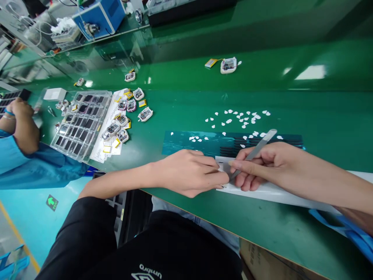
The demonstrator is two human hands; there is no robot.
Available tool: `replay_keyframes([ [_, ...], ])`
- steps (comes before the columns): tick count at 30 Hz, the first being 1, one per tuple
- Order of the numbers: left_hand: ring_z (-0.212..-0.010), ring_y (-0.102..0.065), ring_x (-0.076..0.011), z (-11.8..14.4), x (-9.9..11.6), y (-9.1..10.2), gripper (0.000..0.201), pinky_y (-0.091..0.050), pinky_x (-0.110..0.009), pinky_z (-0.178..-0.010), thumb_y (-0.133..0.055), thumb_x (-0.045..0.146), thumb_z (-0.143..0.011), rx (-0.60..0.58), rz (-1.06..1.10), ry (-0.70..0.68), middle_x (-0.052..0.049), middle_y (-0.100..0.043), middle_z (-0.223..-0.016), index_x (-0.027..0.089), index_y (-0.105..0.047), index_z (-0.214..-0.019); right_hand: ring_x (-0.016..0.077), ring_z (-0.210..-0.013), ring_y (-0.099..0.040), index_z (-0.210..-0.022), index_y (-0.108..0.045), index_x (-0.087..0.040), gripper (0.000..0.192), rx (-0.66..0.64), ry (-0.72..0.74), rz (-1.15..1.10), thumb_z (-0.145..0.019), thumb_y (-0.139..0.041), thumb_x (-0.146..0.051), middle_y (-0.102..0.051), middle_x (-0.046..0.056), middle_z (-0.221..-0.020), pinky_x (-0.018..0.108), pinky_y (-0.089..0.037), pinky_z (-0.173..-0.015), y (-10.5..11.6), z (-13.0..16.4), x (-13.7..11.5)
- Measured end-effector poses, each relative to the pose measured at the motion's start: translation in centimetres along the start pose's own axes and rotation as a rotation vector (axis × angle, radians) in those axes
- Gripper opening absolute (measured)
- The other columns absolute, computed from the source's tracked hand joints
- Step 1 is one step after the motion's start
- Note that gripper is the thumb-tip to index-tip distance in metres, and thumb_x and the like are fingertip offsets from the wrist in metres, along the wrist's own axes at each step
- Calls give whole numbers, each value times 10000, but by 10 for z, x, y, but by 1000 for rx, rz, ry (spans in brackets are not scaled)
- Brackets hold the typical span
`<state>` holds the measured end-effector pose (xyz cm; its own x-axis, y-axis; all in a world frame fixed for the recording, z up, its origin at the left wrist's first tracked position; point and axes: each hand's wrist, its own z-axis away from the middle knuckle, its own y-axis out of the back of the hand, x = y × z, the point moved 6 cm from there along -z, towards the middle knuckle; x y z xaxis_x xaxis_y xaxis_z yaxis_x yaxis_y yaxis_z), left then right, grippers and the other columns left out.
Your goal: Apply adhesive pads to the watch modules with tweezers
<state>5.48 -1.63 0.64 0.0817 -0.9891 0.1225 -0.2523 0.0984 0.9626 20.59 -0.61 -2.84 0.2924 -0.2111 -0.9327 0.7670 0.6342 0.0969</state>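
Observation:
My left hand rests on the green bench, its fingertips pinching a small white part on a white strip near the bench's front edge. My right hand grips metal tweezers, tips pointing down at the spot where both hands meet. What sits between the fingertips is hidden. Just beyond lies a dark blue sheet with black strips. Several small white liner bits are scattered on and behind the sheet.
To the left stand a clear tray of dark screens and several small open white devices on paper. A co-worker's arm in a blue sleeve is at far left. Another open device lies farther back, with a blue machine behind it.

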Motion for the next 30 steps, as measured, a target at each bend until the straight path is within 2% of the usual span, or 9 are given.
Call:
replay_keyframes([
  [3,-851,-712,-128,-1,-1,0,356,-513,-321,-661,-336,295,-1126,-19,13,9,-21,-777,-998,197,-650,-992,200,-547,-713,-681,-785,-260,509,35,-31,-1,-856,-701,-731,-744,68,-658,276,-622,-520,3,2,-3],
  [8,-995,-743,-174,1,-6,1,355,-553,-308,-705,-340,294,-1129,-76,173,56,-78,-784,-1069,160,-663,-1068,186,-516,-674,-628,-746,-206,679,276,-7,37,-770,-672,-866,-705,102,-611,273,-593,-479,22,10,-14],
  [10,-1017,-754,-190,2,-11,4,338,-579,-294,-755,-360,297,-1127,-42,373,139,-103,-787,-1078,135,-656,-1160,170,-546,-679,-608,-725,-208,682,447,38,63,-782,-665,-865,-688,83,-624,255,-594,-500,30,17,-20],
  [13,-809,-771,-161,4,-24,6,343,-603,-265,-728,-400,334,-1121,72,806,372,-74,-783,-925,134,-635,-1269,152,-594,-679,-573,-698,-223,646,765,120,105,-834,-669,-813,-673,62,-719,271,-611,-559,37,34,-28],
  [15,-685,-756,-137,6,-31,3,333,-608,-237,-641,-450,354,-1103,150,1132,527,-42,-757,-863,153,-604,-1320,162,-642,-692,-596,-709,-244,597,887,160,114,-876,-660,-769,-670,55,-774,306,-620,-604,34,42,-31],
  [17,-662,-758,-130,7,-34,0,306,-620,-225,-601,-539,344,-1064,201,1403,597,-51,-748,-955,166,-574,-1310,166,-654,-688,-616,-726,-272,555,926,184,134,-906,-646,-738,-662,48,-779,335,-617,-628,29,46,-34],
  [20,-754,-792,-149,5,-35,-2,293,-662,-235,-658,-676,262,-974,239,1608,604,-96,-720,-1152,165,-554,-1222,152,-609,-654,-603,-732,-310,543,942,203,192,-929,-615,-727,-650,40,-749,357,-607,-622,24,49,-38],
  [25,-894,-811,-192,3,-28,-7,354,-692,-281,-824,-662,134,-935,137,1629,606,-85,-757,-973,119,-609,-1284,166,-701,-708,-651,-741,-350,463,946,175,334,-993,-581,-619,-709,9,-760,354,-610,-701,14,50,-41],
  [30,-984,-811,-213,4,-20,-18,544,-689,-342,-931,-625,167,-975,95,1639,603,-127,-797,-1028,80,-523,-1503,146,-653,-725,-686,-738,-358,391,842,230,376,-1010,-591,-520,-751,-39,-764,283,-600,-573,2,42,-42],
])
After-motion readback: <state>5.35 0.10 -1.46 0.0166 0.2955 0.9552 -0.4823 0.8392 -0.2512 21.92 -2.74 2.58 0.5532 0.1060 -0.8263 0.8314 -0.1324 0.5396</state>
